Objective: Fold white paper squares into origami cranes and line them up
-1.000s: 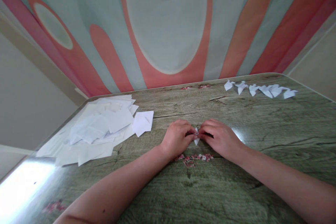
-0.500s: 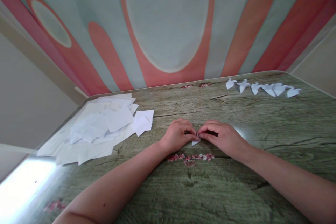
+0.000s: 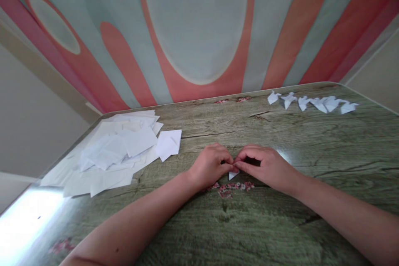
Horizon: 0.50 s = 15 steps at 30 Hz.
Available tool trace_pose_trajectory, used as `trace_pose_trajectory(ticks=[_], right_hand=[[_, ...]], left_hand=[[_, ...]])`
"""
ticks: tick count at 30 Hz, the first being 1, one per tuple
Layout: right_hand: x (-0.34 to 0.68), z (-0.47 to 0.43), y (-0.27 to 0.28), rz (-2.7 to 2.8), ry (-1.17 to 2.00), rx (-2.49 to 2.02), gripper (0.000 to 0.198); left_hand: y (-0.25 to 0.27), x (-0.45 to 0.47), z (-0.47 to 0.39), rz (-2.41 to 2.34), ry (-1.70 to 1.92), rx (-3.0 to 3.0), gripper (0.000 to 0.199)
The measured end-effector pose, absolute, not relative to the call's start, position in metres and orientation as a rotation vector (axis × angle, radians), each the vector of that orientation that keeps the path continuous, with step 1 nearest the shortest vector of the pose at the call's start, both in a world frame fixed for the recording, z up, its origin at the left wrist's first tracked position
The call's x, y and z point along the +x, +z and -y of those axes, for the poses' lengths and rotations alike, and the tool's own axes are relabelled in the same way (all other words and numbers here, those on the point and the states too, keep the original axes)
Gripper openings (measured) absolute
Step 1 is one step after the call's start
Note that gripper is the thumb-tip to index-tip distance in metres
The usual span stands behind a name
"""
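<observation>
White folded paper [image 3: 233,174]: between the two hands, over the middle of the table [image 3: 193,232], just beyond a printed flower patch [image 3: 239,187]; only a small triangle shows below the fingers, tip downward.
Left hand [image 3: 210,166]: thumb and forefinger pinched nearly together on the paper's upper left part, the other fingers curled.
Right hand [image 3: 264,166]: thumb and forefinger meet at the paper's top edge, touching the left fingertips; their exact hold is partly hidden.
Change in the paper: a second ago it showed as a narrow diamond, with points above and below the fingers — now the upper point is out of sight and the lower part looks like a triangle.
Meaning for the work: likely a small fold is being pressed or shaped, with both hands governing one little piece.
Loose sheets [image 3: 140,141]: heaped at the far left, apart from the hands.
Small square stack [image 3: 166,143]: just beside that heap, on its right.
Folded paper figures [image 3: 319,104]: in a row near the far right edge — well apart from the hands, unmoved on the table.
</observation>
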State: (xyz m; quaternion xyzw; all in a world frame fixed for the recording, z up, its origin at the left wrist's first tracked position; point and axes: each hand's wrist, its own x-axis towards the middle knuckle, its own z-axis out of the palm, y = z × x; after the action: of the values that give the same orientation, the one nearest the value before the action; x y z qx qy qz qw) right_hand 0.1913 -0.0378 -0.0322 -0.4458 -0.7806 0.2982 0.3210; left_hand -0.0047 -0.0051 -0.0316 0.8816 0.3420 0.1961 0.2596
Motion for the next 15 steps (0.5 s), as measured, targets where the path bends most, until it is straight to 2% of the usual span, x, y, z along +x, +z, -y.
trace_pose_trajectory(ticks=[5,15], right_hand=[[0.1916,0.0363,-0.0351,2.035,0.750,-1.226,0.006],[0.1899,0.0401,-0.0319,1.990,0.653,-1.259,0.011]], left_hand=[[-0.0289,-0.0051,0.0083,-0.967,0.587,2.272,0.005],[-0.0223,-0.0013,0.0118,-1.094,0.701,2.108,0.005]])
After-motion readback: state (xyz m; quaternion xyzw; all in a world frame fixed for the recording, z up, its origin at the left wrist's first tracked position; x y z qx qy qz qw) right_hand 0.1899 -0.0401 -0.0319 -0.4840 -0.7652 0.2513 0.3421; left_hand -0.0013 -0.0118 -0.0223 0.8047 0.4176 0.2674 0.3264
